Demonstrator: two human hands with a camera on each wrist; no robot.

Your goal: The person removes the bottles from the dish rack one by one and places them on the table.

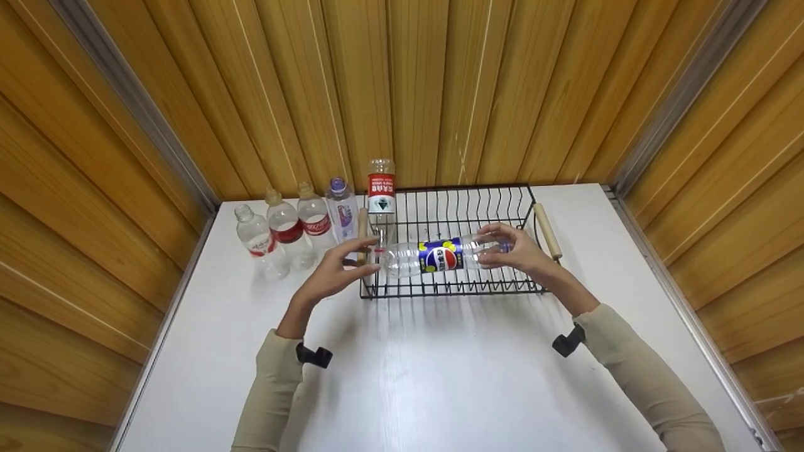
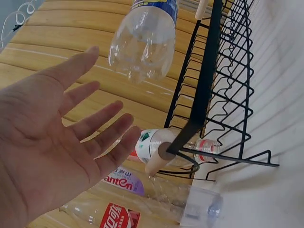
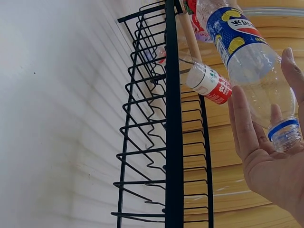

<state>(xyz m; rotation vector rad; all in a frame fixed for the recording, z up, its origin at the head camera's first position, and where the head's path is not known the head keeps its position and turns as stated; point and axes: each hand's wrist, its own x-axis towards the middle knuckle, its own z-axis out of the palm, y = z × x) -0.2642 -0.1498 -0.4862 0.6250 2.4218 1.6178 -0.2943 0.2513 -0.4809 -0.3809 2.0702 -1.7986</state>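
An empty clear plastic bottle [image 1: 441, 255] with a blue, yellow-dotted label lies sideways in the air over the black wire rack [image 1: 452, 295]. My right hand [image 1: 521, 254] holds it around the neck end, thumb on one side and fingers on the other; a blue ring [image 3: 284, 127] shows at its uncapped neck. Beside the bottle's base is my left hand [image 1: 339, 271], with a gap between them in the left wrist view and its fingers [image 2: 102, 116] spread. A red-and-white-labelled bottle [image 1: 381, 188] stands upside down in the rack's left end.
Left of the rack, several empty bottles stand upright in a row, among them a purple-labelled bottle [image 1: 343, 213] and a red-labelled bottle [image 1: 289, 232]. Wooden handles, such as the right handle [image 1: 548, 231], flank the rack. Wood-patterned walls [image 1: 414, 94] enclose the white table [image 1: 402, 376].
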